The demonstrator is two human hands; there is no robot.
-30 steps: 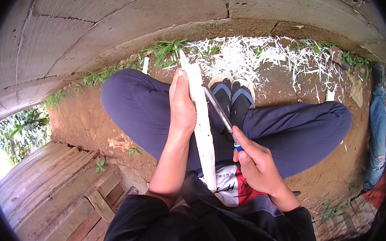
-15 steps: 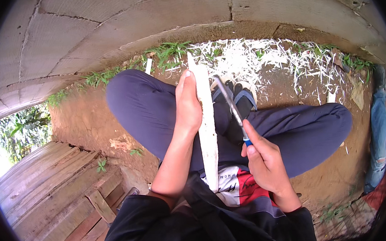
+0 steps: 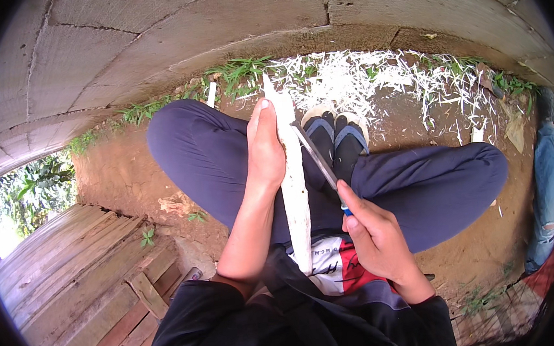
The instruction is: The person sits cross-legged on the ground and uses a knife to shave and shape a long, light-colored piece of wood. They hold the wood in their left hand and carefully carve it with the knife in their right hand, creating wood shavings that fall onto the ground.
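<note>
My left hand point(image 3: 265, 151) is closed round the upper part of a long, narrow, pale piece of wood point(image 3: 298, 200). The wood stands out from my lap, its lower end against my shirt and its pointed end away from me. In my right hand point(image 3: 376, 237) is a slim metal carving tool point(image 3: 318, 155) with a blue handle, my index finger stretched along it. The tool's tip meets the right edge of the wood, just beyond my left fingers. Most of the left fingers are hidden behind the wood.
White shavings point(image 3: 341, 83) lie over the soil beyond my sandalled feet point(image 3: 337, 132). A block wall point(image 3: 245, 19) curves across the far side. Stacked boards point(image 3: 69, 261) lie at the left, and blue denim cloth point(image 3: 543, 184) hangs at the right.
The carving tool has swung left, from being apart from the wood to touching its right edge. My right hand has shifted slightly toward me. The left hand keeps its hold.
</note>
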